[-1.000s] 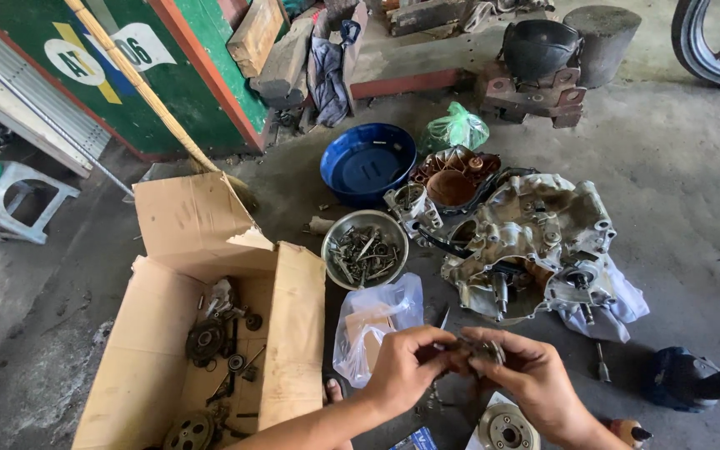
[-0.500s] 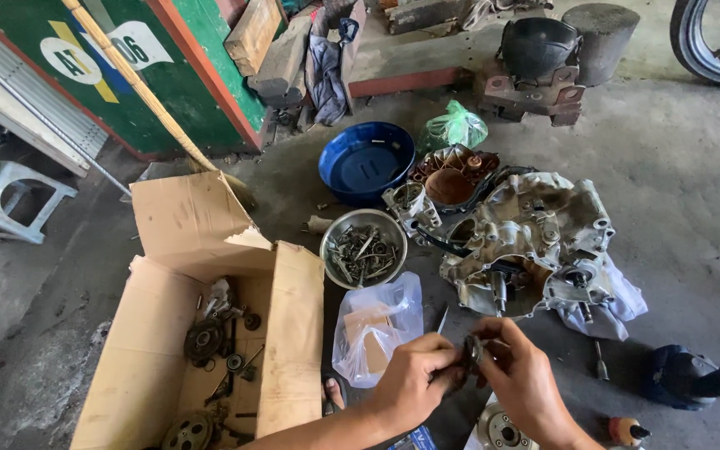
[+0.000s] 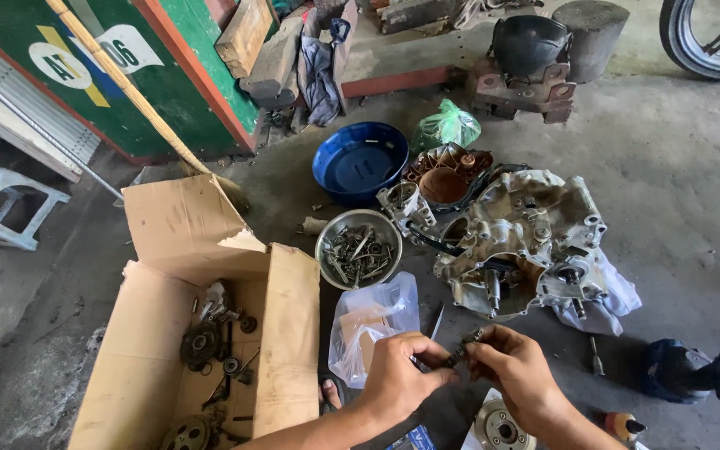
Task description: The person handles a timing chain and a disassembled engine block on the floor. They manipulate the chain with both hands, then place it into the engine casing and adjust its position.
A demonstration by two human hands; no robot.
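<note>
Both of my hands meet low in the head view over the concrete floor. My left hand (image 3: 400, 371) and my right hand (image 3: 517, 368) pinch the two ends of a small dark metal part (image 3: 466, 346), a short bolt-like piece. Just beyond my hands lies a grey engine crankcase (image 3: 527, 237) on a white rag. A clear plastic bag (image 3: 368, 321) lies left of my hands. A round metal rotor (image 3: 500, 429) sits on the floor under my right wrist.
An open cardboard box (image 3: 289, 333) with gears and parts stands at left. A steel bowl (image 3: 331, 235) of bolts, a blue basin (image 3: 358, 162), a green bag (image 3: 446, 127) and a brown engine cover (image 3: 447, 179) lie behind. A grey power tool (image 3: 702, 371) rests at right.
My hands have stayed together on the small part and turned it slightly; the view has shifted a little. Nothing else has moved.
</note>
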